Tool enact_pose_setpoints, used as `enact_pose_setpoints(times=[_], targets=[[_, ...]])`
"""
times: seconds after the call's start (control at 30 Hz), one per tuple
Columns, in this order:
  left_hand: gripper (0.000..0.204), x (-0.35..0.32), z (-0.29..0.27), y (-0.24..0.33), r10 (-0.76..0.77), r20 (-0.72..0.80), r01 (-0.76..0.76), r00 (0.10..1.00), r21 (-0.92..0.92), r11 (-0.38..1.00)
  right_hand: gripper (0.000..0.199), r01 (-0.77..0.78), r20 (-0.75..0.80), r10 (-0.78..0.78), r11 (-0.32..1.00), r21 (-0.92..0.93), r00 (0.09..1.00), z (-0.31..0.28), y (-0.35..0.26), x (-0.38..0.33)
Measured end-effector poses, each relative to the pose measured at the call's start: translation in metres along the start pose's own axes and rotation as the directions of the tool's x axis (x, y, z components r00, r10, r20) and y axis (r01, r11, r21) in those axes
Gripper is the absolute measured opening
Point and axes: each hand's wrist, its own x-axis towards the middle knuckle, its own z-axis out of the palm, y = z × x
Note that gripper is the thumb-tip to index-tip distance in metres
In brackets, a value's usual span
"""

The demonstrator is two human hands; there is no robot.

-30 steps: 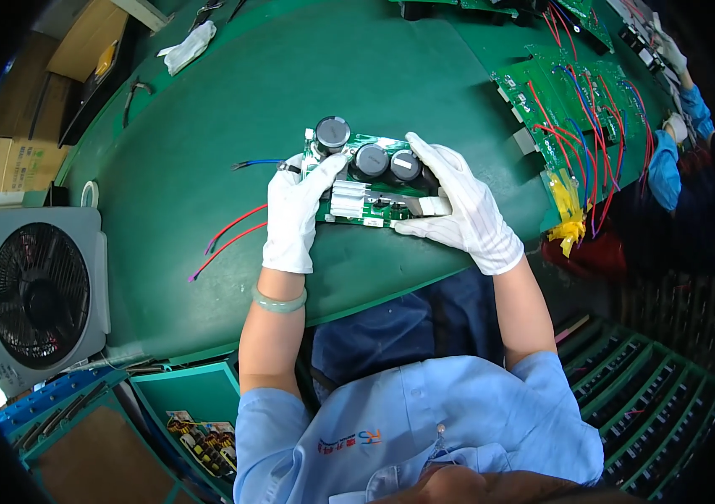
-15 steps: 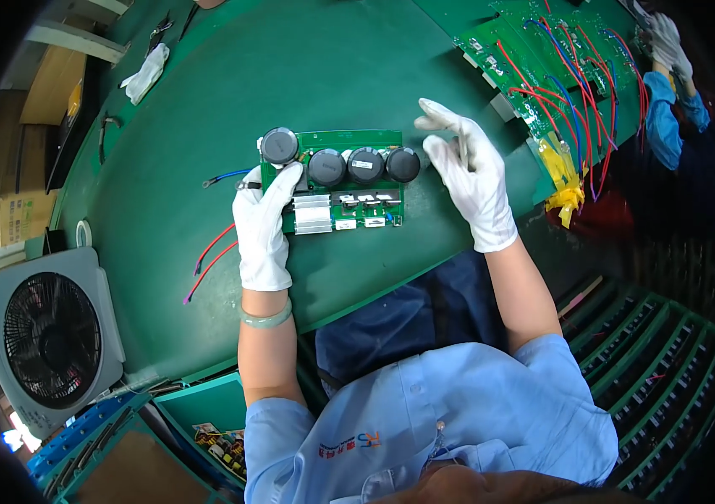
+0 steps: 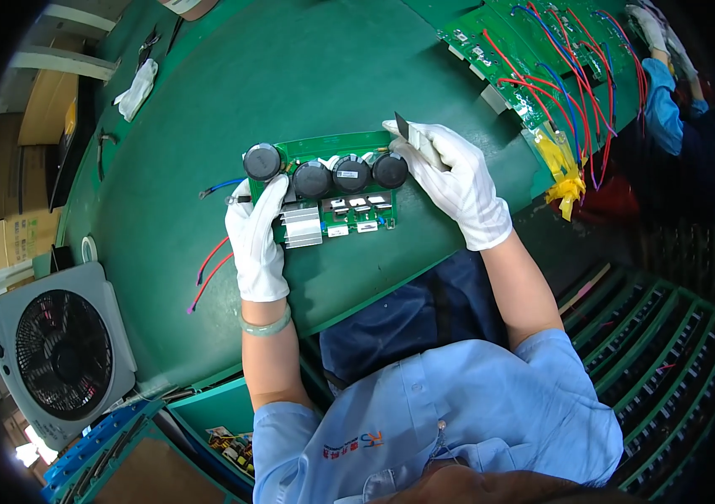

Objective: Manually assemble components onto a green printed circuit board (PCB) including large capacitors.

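A green circuit board (image 3: 336, 144) is held up over the green table, tilted slightly. It carries several round black capacitors (image 3: 351, 174) and a silver finned heat sink (image 3: 302, 225). My left hand (image 3: 256, 231), in a white glove, is closed on its left end, the thumb on top beside the leftmost capacitor. Red wires (image 3: 213, 277) and a blue wire (image 3: 221, 186) stick out past that hand. At the board's far right corner is my gloved right hand (image 3: 456, 181), closed on a small flat tool (image 3: 403, 126) with a dark tip; its exact kind is unclear.
At the far right, large green boards (image 3: 500, 59) with red and blue wires lie near a co-worker's gloved hands (image 3: 655, 34). A white glove (image 3: 136, 91) rests at far left. A grey fan (image 3: 63, 353) stands at left; slotted green racks (image 3: 668, 370) sit at lower right.
My right hand has moved left to the board's far right corner, and the tool's dark tip now shows above its fingers. The board has shifted slightly left and tilted.
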Motion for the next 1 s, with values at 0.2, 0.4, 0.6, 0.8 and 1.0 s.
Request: enact_pose_setpoints(times=[0.2,0.4,0.6,0.8,1.0], targets=[[0.030,0.002,-0.002,-0.002,-0.024,-0.031,0.024,0.999,0.010,1.000,0.022,0.073,-0.008,-0.073,0.997,-0.025,0.997,-0.001,-0.002,0.001],[0.031,0.002,-0.004,-0.004,-0.013,-0.043,0.015,0.999,0.039,0.999,0.023,0.096,-0.046,-0.099,0.993,-0.068,0.994,0.000,0.000,0.002],[0.030,0.003,-0.008,-0.008,-0.021,-0.036,0.023,0.999,0.051,0.998,0.027,0.056,-0.050,-0.061,0.994,-0.092,0.997,0.004,0.004,0.000],[0.031,0.001,-0.006,-0.006,-0.014,-0.027,0.015,1.000,0.030,0.999,0.030,0.088,-0.031,-0.090,0.993,-0.081,0.995,0.005,0.007,-0.002],[0.032,0.003,-0.008,-0.006,-0.015,0.005,0.015,1.000,0.021,1.000,0.034,0.055,0.042,-0.052,0.995,-0.079,0.998,0.001,0.004,-0.002]])
